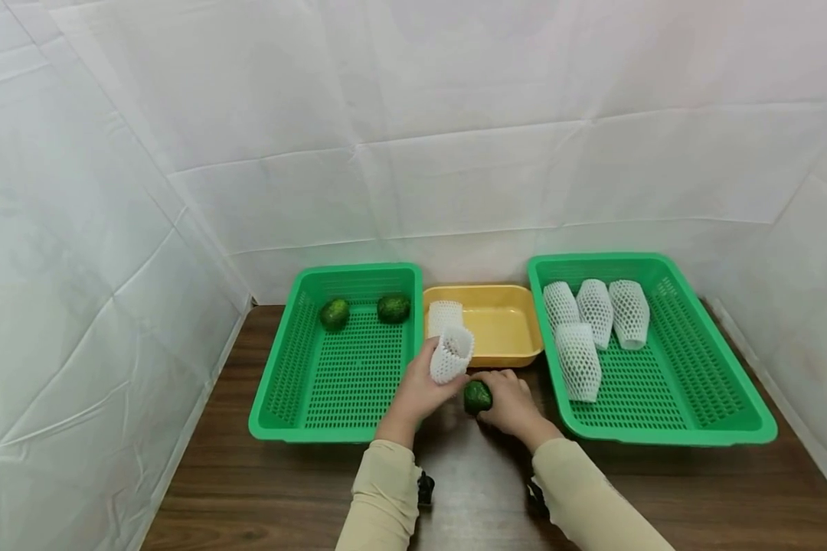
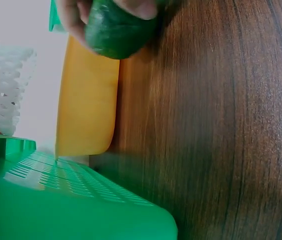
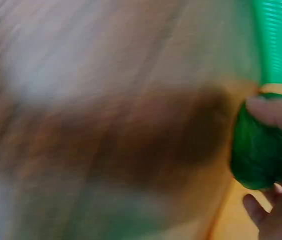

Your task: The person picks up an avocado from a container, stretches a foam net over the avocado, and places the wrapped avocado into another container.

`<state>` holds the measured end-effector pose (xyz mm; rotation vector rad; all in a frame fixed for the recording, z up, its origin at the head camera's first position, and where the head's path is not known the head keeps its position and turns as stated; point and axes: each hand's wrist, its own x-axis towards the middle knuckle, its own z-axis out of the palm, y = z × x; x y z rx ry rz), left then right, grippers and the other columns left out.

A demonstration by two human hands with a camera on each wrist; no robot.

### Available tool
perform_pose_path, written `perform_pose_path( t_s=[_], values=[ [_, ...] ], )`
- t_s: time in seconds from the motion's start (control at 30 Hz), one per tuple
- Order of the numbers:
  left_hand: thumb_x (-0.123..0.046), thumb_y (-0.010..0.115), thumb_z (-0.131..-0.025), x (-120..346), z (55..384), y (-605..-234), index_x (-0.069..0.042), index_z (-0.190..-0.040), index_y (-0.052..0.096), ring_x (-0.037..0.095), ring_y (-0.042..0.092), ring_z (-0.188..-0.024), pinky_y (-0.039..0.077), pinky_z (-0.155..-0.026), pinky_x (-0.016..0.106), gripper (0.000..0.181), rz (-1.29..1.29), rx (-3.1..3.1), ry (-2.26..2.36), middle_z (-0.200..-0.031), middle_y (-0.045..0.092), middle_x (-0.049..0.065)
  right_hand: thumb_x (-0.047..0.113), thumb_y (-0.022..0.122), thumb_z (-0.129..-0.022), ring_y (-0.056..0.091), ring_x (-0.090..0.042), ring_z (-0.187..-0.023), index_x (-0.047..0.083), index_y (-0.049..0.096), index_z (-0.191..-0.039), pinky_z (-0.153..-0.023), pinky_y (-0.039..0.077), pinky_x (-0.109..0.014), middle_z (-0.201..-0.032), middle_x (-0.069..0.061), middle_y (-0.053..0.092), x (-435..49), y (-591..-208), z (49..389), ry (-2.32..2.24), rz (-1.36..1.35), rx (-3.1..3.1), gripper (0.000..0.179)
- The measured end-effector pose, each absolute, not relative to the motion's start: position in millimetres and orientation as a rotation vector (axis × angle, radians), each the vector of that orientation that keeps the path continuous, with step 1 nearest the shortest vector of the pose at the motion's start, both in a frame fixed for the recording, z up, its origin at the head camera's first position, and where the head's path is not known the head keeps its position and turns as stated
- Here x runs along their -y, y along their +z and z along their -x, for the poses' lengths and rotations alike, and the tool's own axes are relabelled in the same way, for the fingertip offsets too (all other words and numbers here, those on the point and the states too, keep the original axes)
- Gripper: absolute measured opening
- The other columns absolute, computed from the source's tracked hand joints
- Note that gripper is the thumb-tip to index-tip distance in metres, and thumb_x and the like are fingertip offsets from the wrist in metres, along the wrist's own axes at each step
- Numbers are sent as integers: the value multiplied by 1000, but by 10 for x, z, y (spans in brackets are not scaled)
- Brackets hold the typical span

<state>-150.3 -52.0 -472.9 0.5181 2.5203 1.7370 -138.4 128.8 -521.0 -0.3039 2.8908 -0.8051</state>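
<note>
My left hand [image 1: 419, 392] holds a white foam net sleeve [image 1: 452, 354], its mouth tilted up, in front of the yellow tray [image 1: 503, 360]. Part of that sleeve also shows at the edge of the left wrist view. Close beside it, my right hand [image 1: 512, 405] grips a dark green avocado [image 1: 478, 398] between thumb and fingers. The right wrist view shows this avocado [image 3: 260, 145] up close, with the thumb across its top. Another foam net sleeve [image 1: 445, 315] lies in the left part of the yellow tray.
A green basket [image 1: 265, 398] on the left contains two avocados, one of them [image 1: 393, 308] near its back right corner. The green basket [image 1: 737, 436] on the right contains several net-covered pieces [image 1: 579, 363]. White sheeting [image 1: 455, 191] encloses the back and sides of the wooden table [image 1: 234, 490].
</note>
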Motion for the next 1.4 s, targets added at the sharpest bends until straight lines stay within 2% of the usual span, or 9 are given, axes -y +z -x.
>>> perform_pose_path(
  t_s=[0.17, 0.33, 0.43, 0.6, 0.73, 0.83, 1.03, 1.2, 1.4],
  values=[
    [-24, 74, -80, 529, 1504, -4731, -15, -133, 41, 23, 57, -94, 48, -76, 39, 63, -525, -2501, 1754, -111, 58, 8, 21, 81, -70, 48, -29, -100, 9, 56, -119, -81, 40, -48, -118, -10, 52, -1347, -4777, 1409, -1104, 319, -2849, 56],
    [-22, 75, -79, 534, 1495, -4698, -13, -132, 42, 23, 57, -94, 48, -78, 39, 63, -516, -2529, 1743, -110, 59, 9, 12, 70, -81, 46, -31, -106, 5, 37, -129, -88, 37, -45, -123, -19, 44, -1455, -4258, 1468, -1741, 246, -2613, 59],
    [-21, 76, -78, 532, 1487, -4685, -13, -131, 42, 23, 57, -94, 48, -77, 39, 63, -487, -2530, 1728, -110, 59, 9, 11, 62, -89, 44, -26, -105, 7, 30, -136, -87, 36, -39, -124, -15, 42, -1482, -4042, 1480, -2086, 241, -2369, 57],
    [-20, 75, -78, 531, 1491, -4691, -14, -132, 41, 24, 57, -96, 47, -79, 41, 64, -496, -2516, 1728, -112, 58, 10, 4, 54, -92, 50, -17, -100, 9, 35, -133, -82, 43, -27, -119, -4, 46, -1414, -3876, 1458, -2371, 362, -2053, 45],
    [-19, 75, -79, 528, 1498, -4705, -15, -133, 40, 24, 57, -96, 48, -79, 41, 64, -525, -2516, 1728, -112, 58, 10, 1, 55, -90, 50, -16, -98, 7, 34, -127, -81, 45, -26, -117, -3, 47, -1332, -3838, 1444, -2332, 411, -2029, 42],
    [-18, 74, -79, 525, 1499, -4711, -14, -130, 40, 24, 58, -95, 48, -78, 40, 61, -538, -2523, 1716, -113, 58, 10, 3, 59, -88, 46, -17, -95, 4, 35, -126, -78, 42, -25, -116, -6, 45, -1299, -3836, 1450, -2199, 388, -2189, 45],
    [-18, 73, -80, 524, 1495, -4692, -13, -123, 39, 24, 58, -94, 48, -78, 39, 55, -505, -2531, 1685, -112, 57, 11, 10, 69, -83, 39, -25, -98, 5, 43, -125, -77, 33, -37, -117, -14, 43, -1239, -3847, 1487, -1942, 395, -2504, 50],
    [-21, 73, -81, 519, 1494, -4671, -15, -129, 37, 24, 58, -96, 48, -79, 40, 61, -470, -2473, 1709, -113, 57, 10, 16, 73, -81, 39, -28, -102, 9, 45, -123, -80, 34, -41, -119, -11, 44, -1182, -3887, 1494, -1807, 462, -2588, 51],
    [-31, 72, -82, 537, 1449, -4558, -15, -134, 35, 20, 58, -95, 49, -77, 37, 65, -468, -2368, 1776, -113, 57, 8, 22, 75, -79, 41, -23, -101, 12, 52, -116, -83, 34, -42, -114, -5, 49, -1155, -3951, 1504, -1736, 526, -2662, 44]
  ],
)
